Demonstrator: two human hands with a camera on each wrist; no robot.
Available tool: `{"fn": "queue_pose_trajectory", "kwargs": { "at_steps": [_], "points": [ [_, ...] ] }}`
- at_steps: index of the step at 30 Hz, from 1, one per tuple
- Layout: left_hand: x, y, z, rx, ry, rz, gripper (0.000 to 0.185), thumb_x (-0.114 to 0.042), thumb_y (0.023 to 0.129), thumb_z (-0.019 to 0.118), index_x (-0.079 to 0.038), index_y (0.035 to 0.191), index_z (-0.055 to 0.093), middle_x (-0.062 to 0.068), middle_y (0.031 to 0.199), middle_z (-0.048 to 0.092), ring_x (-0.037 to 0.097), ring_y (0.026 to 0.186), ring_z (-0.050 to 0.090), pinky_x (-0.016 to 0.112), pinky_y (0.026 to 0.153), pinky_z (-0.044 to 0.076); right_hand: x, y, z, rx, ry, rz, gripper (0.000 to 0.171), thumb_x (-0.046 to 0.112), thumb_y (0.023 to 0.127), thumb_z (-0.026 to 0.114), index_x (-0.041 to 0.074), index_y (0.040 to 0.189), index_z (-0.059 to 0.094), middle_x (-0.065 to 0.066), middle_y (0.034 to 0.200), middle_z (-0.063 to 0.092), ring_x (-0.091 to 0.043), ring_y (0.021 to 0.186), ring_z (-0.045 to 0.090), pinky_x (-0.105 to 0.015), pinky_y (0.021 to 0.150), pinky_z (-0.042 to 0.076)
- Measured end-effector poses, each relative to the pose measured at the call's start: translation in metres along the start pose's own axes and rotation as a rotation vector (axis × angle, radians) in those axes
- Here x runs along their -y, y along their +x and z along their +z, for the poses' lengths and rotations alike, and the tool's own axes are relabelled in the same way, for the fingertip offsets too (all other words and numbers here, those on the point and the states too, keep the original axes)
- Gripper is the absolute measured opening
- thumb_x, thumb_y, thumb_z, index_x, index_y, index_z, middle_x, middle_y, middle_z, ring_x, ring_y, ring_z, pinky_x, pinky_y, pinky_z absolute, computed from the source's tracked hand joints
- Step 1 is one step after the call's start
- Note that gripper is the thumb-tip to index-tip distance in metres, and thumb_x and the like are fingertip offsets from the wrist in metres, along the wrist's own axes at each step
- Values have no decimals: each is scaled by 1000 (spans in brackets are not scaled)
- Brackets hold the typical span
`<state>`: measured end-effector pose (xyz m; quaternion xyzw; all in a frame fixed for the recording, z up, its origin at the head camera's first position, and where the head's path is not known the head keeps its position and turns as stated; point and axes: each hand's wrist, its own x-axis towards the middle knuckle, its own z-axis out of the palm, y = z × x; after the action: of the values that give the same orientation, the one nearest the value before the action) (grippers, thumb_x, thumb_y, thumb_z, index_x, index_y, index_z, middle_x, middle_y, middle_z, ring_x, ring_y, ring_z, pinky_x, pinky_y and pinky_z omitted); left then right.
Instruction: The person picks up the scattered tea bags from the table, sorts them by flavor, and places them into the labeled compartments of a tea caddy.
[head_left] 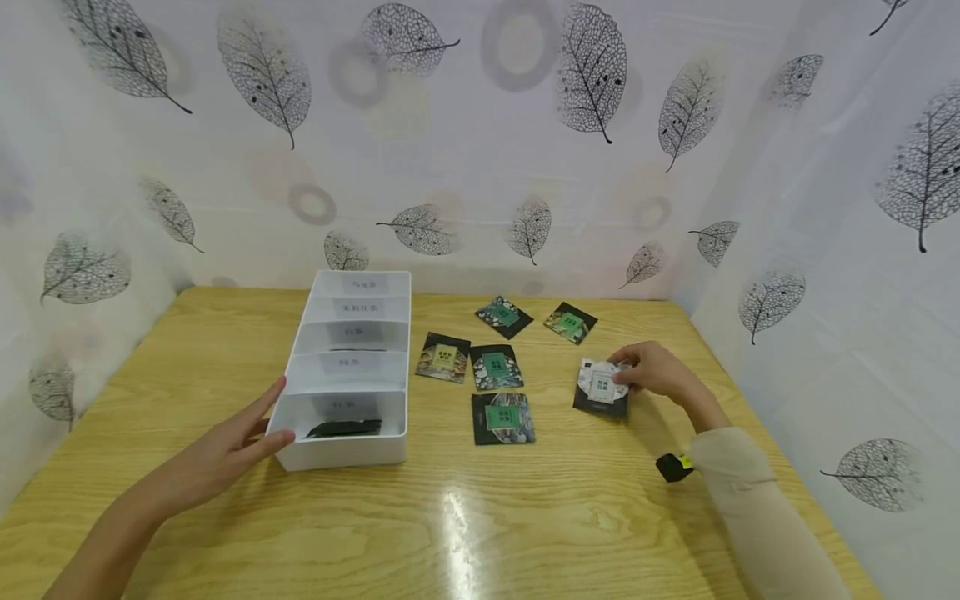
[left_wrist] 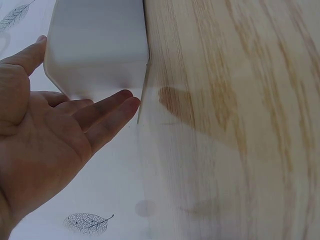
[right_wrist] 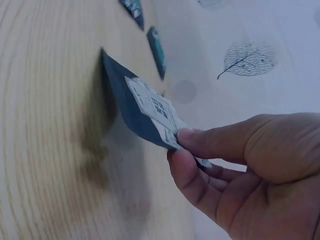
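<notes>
My right hand [head_left: 651, 369] pinches a black-and-white tea sachet [right_wrist: 145, 102] between thumb and fingers at one edge. In the right wrist view the sachet is tilted, its far part close over the wood. On the left, my left hand [head_left: 217, 454] rests against the near left corner of a long white divided box [head_left: 345, 452]. The left wrist view shows its fingers [left_wrist: 107, 112] extended along the box's outer wall. Labelled dividers split the box into several compartments, and dark sachets [head_left: 345, 427] lie in the nearest one.
Right of the box lie several sachets with green or yellow labels, among them a yellow-labelled one [head_left: 443, 357] and a near green-labelled one [head_left: 503, 418]. A small black object [head_left: 674, 467] sits beside the right sleeve. A leaf-print curtain [head_left: 480, 167] borders the wooden table [head_left: 525, 533].
</notes>
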<state>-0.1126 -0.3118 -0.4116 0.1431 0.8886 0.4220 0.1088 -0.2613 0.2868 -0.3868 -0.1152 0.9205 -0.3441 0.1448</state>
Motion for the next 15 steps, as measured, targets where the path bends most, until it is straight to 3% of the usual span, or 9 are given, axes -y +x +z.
{"fn": "queue_pose_trajectory", "kwargs": {
  "at_steps": [7,12,15],
  "points": [
    [0,-1,-2,4,-5,15,78,-27,111,51,-8,166,-1,31,166,16,50,135,48,35,91,52,17,-8,-3,40,136,-29,40,2,101,65,-14,137,58,-22,110,69,-24,77,67,-46,76,59],
    [0,0,-1,8,-11,10,79,-28,111,51,-7,166,-1,31,166,15,51,136,47,41,92,53,39,-10,6,84,196,-76,41,3,102,65,-14,138,58,-20,107,69,-23,77,66,-45,76,59],
    [2,0,-1,9,-25,17,79,-26,111,51,-6,166,-1,33,165,15,52,135,47,36,91,53,54,-4,16,108,220,-104,41,4,101,66,-13,138,58,-17,101,69,-22,74,65,-41,73,59]
  ]
}}
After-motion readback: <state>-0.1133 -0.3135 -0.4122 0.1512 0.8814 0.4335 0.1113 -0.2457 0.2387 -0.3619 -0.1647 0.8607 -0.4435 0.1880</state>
